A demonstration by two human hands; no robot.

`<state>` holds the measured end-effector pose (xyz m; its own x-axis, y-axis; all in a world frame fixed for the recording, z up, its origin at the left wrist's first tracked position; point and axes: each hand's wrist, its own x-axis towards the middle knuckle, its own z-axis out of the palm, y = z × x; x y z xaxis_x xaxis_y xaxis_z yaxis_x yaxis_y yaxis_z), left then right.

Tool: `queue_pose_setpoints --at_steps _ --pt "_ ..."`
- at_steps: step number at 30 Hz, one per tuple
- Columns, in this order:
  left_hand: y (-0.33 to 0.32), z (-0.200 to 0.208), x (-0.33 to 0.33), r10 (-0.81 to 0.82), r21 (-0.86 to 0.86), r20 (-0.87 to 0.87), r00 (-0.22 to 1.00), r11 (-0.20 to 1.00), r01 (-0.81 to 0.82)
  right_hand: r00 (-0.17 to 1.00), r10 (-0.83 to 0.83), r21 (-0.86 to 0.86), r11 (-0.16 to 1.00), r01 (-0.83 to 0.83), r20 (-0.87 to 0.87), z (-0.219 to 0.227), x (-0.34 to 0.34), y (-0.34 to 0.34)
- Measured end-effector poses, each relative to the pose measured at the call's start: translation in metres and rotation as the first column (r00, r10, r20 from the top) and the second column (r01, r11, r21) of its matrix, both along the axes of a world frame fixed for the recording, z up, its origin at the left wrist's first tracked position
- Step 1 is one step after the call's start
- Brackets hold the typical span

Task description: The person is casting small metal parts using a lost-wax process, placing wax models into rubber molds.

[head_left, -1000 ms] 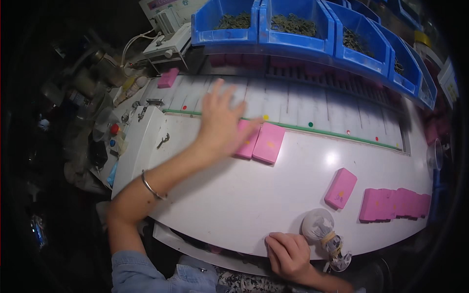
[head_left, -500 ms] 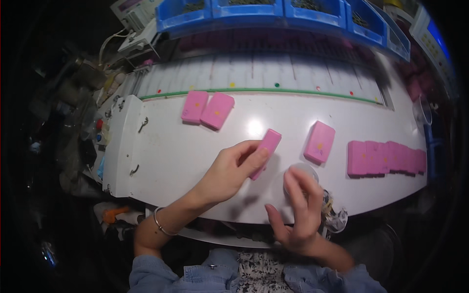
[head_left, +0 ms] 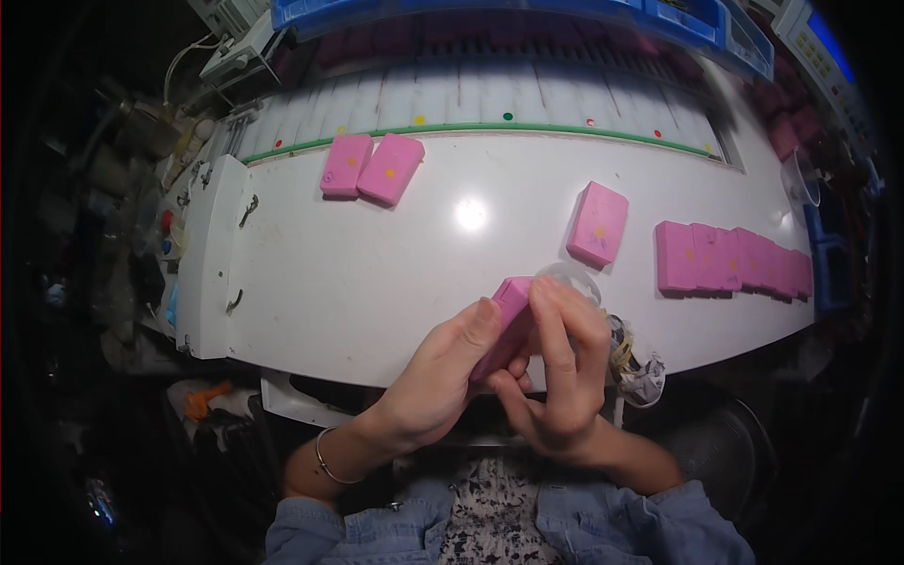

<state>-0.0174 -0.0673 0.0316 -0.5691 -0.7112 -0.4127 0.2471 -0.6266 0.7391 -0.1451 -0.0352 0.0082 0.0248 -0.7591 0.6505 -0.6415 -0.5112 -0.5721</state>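
Observation:
A pink rectangular block (head_left: 509, 308) is tilted up above the near edge of the white table (head_left: 377, 273). My left hand (head_left: 443, 367) is closed around its left side, thumb pressed on the near face. From the right, my right hand (head_left: 565, 367) touches the same block, its fingertips at the top right corner and the other fingers bent along the side. Palm and fingers hide much of the block. Just behind my right fingers a clear round dish (head_left: 573, 278) shows in part. One more pink block (head_left: 599, 224) with a yellow dot lies beyond it.
Two pink blocks (head_left: 390, 169) lie at the back left, by a green-edged panel (head_left: 452, 102). Several overlapping pink blocks (head_left: 711, 256) form a row at the right. Blue bins (head_left: 518, 21) overhang the back. A container of crumpled scraps (head_left: 640, 377) sits at the near right edge.
The held block has come nearer to me and tilted. My right hand, apart from it before, now touches it. The whole view has shifted, so the table things appear higher.

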Motion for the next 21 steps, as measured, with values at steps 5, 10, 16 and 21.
queue_pose_setpoints --at_steps 5,10,16,21 --pt "0.009 -0.004 -0.008 0.056 -0.044 -0.061 0.997 0.997 -0.059 0.998 -0.046 -0.111 0.993 0.04 -0.053 -0.007 -0.004 0.005" --pt "0.017 -0.004 -0.011 0.097 -0.094 -0.047 0.994 0.99 -0.101 0.989 -0.007 -0.138 0.99 -0.013 -0.149 -0.015 -0.011 0.009" --pt "0.019 -0.011 -0.013 0.252 0.076 -0.059 0.966 0.966 -0.247 0.979 -0.046 -0.177 0.984 0.01 -0.2 -0.023 -0.01 0.014" --pt "0.016 -0.019 -0.011 0.319 0.052 -0.067 0.945 0.947 -0.316 0.964 -0.071 -0.219 0.976 0.014 -0.255 -0.01 -0.005 0.017"
